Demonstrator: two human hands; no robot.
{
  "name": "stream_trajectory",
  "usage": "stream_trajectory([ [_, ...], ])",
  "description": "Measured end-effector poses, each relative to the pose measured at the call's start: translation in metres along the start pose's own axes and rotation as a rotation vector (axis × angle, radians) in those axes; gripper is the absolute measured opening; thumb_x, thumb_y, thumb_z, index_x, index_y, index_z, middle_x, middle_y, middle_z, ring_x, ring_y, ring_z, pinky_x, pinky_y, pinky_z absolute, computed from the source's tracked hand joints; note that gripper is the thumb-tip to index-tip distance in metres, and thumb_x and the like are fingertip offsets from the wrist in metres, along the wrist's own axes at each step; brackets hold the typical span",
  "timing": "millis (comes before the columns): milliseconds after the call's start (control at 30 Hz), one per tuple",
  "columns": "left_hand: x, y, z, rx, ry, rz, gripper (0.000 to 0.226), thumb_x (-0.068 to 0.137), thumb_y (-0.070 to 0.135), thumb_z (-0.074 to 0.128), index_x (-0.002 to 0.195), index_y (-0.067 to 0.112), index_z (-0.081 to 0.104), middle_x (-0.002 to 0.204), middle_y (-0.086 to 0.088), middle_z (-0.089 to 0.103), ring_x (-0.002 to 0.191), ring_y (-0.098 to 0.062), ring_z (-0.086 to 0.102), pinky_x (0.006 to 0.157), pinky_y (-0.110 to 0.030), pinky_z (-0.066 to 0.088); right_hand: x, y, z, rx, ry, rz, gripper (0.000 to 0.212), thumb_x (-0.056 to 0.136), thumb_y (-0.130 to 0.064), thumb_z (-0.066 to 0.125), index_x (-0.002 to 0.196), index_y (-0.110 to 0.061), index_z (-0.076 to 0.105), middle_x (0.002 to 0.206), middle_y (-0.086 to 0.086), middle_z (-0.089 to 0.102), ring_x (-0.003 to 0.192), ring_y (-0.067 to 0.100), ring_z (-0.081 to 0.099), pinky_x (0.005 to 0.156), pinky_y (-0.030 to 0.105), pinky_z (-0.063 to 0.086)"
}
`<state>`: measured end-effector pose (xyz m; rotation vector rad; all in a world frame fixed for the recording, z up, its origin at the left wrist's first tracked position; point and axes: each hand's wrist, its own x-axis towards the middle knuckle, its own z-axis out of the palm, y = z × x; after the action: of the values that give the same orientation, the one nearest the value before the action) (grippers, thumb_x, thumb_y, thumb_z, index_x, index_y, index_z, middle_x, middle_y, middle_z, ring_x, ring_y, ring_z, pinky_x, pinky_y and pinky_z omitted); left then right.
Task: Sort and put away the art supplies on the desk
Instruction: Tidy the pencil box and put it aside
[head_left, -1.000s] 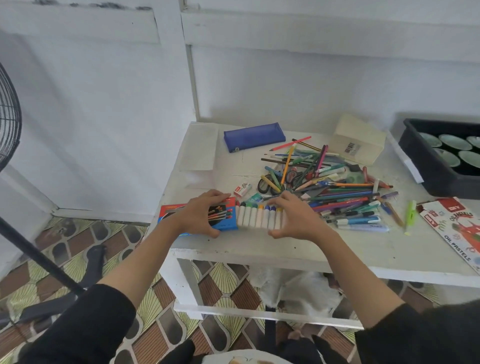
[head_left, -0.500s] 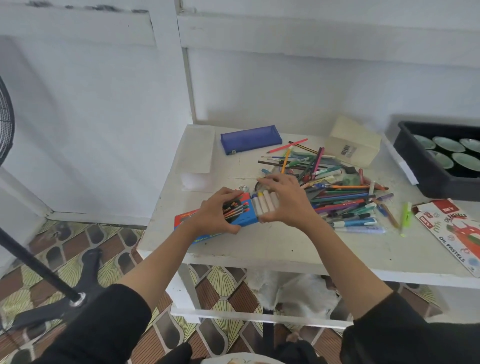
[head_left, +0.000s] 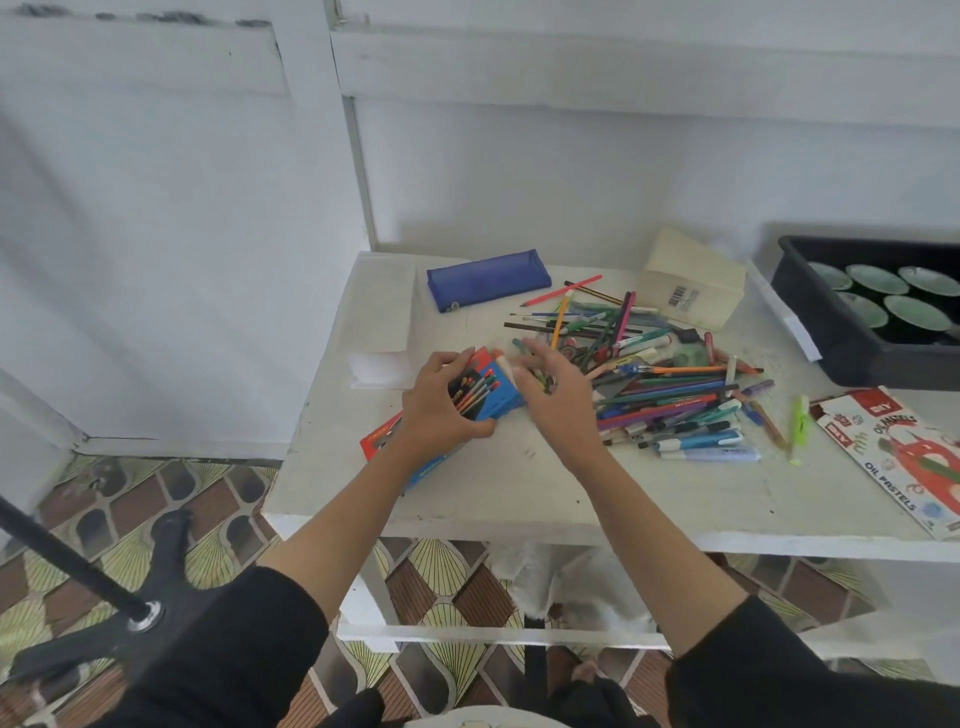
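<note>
Left hand (head_left: 441, 410) grips the blue and red marker box (head_left: 488, 395), fingers wrapped over its top and thumb under the near edge, box tilted up off the table (head_left: 493, 488). Right hand (head_left: 558, 402) just beside the box's open end, fingers spread and loose, not clearly holding anything; white marker ends (head_left: 514, 371) show between the two hands, partly hidden, can't tell if fully seated. Pile of pens and pencils (head_left: 670, 384) lies just right of the right fingers, touching or nearly so. Blue pencil case (head_left: 488, 280) beyond both hands, well apart. Oil pastels box (head_left: 904, 457) far right of the fingers, near the table edge.

Risks, judged: box is angled and its end looks open, so markers could slide out if the left grip tips further. Right hand's spread fingers could knock loose pens off the pile.
</note>
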<state>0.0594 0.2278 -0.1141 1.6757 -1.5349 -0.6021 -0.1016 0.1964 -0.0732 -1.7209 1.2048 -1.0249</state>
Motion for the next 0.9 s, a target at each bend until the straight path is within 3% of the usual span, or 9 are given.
stream_trajectory([
  [67,0.000,0.005,0.004,-0.060,0.084,0.023,0.099,0.053,0.042,0.083,0.141,0.025,0.040,0.120,0.013,0.041,0.112,-0.009,0.051,0.096,-0.041,0.050,-0.005,0.001,0.012,-0.091,-0.015,-0.074,0.045,0.090,-0.022,0.059,0.134,-0.020,0.049,0.108,-0.009,0.059,0.112,0.007,0.040,0.097,0.024,0.037],
  [200,-0.004,0.014,0.003,-0.169,0.307,0.108,0.098,0.060,0.030,0.088,0.143,0.022,0.037,0.125,0.002,0.039,0.116,-0.016,0.050,0.091,-0.028,0.054,-0.002,-0.006,0.019,-0.120,-0.006,-0.167,0.054,0.084,-0.033,0.062,0.135,-0.030,0.046,0.124,0.000,0.056,0.123,0.011,0.035,0.102,0.029,0.034],
  [300,-0.007,0.023,-0.003,-0.258,0.460,0.138,0.098,0.062,0.012,0.088,0.143,0.017,0.033,0.125,-0.004,0.035,0.117,-0.005,0.044,0.086,-0.009,0.046,0.005,-0.024,0.018,-0.124,-0.045,-0.293,0.052,0.085,-0.028,0.060,0.135,-0.025,0.048,0.121,-0.016,0.052,0.126,0.015,0.034,0.105,0.031,0.032],
  [367,-0.007,0.026,-0.007,-0.295,0.534,0.122,0.098,0.061,0.010,0.088,0.141,0.019,0.031,0.125,-0.001,0.033,0.117,0.001,0.041,0.086,-0.008,0.045,0.009,-0.035,0.022,-0.113,-0.114,-0.317,0.047,0.089,-0.020,0.060,0.135,-0.022,0.049,0.124,-0.017,0.050,0.127,0.014,0.034,0.104,0.020,0.030],
  [433,-0.009,0.029,-0.010,-0.331,0.580,0.088,0.094,0.060,0.009,0.088,0.137,0.015,0.033,0.124,0.001,0.032,0.116,-0.001,0.041,0.088,-0.012,0.047,0.013,-0.039,0.028,-0.108,-0.179,-0.305,0.043,0.092,-0.020,0.056,0.134,-0.023,0.049,0.134,-0.003,0.049,0.127,0.013,0.036,0.094,0.001,0.027],
  [533,-0.013,0.033,-0.021,-0.352,0.585,0.034,0.082,0.064,0.008,0.086,0.129,0.011,0.037,0.121,0.000,0.036,0.106,0.011,0.044,0.080,-0.006,0.045,0.017,-0.039,0.035,-0.079,-0.197,-0.291,0.037,0.094,-0.021,0.052,0.131,-0.024,0.051,0.135,-0.001,0.048,0.127,0.012,0.037,0.092,-0.001,0.026],
  [700,-0.016,0.028,-0.051,-0.411,0.479,-0.054,0.065,0.066,0.020,0.086,0.117,0.025,0.046,0.114,0.005,0.056,0.094,0.000,0.060,0.075,-0.016,0.052,0.018,-0.050,0.036,0.035,-0.216,-0.369,0.028,0.092,-0.029,0.053,0.117,-0.042,0.053,0.124,-0.015,0.056,0.121,0.012,0.045,0.102,0.030,0.037],
  [800,-0.018,0.029,-0.061,-0.447,0.444,-0.094,0.053,0.069,0.012,0.084,0.104,0.031,0.050,0.108,0.007,0.061,0.089,0.002,0.065,0.067,-0.013,0.051,0.033,-0.052,0.025,0.017,-0.071,-0.525,0.033,0.088,-0.029,0.050,0.120,-0.028,0.059,0.118,-0.014,0.063,0.112,0.011,0.048,0.095,0.018,0.035],
  [900,-0.020,0.028,-0.065,-0.487,0.467,-0.154,0.047,0.072,0.008,0.081,0.098,0.031,0.050,0.104,0.006,0.063,0.086,0.002,0.067,0.064,-0.015,0.053,0.071,-0.034,0.012,-0.025,0.001,-0.490,0.030,0.089,-0.024,0.048,0.114,-0.020,0.064,0.110,-0.016,0.064,0.105,0.017,0.051,0.086,0.014,0.038],
])
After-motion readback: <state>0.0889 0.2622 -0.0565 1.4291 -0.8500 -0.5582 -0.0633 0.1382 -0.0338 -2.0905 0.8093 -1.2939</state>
